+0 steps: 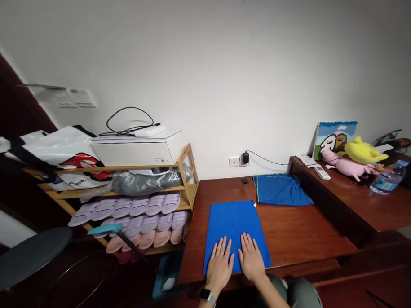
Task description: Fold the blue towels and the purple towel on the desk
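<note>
A bright blue cloth [233,218] lies flat as a neat rectangle on the wooden table [296,236], with a small white tag at its upper right edge. My left hand [220,263] rests palm down on its near left part, fingers stretched forward; a watch is on that wrist. Beside it, my right hand [251,258] lies palm down on the near right part, fingers stretched out too. Neither hand grips anything. Behind and to the right is a second, darker blue cloth [281,189] with yellow-green edging, lying somewhat rumpled.
Left of the table stands a wooden rack [189,190] with rows of slippers [140,205] and a white box [134,152] on top. A raised desk at right carries plush toys [347,164], a water bottle [390,178] and a remote [322,173]. A charger [246,158] is plugged into the wall.
</note>
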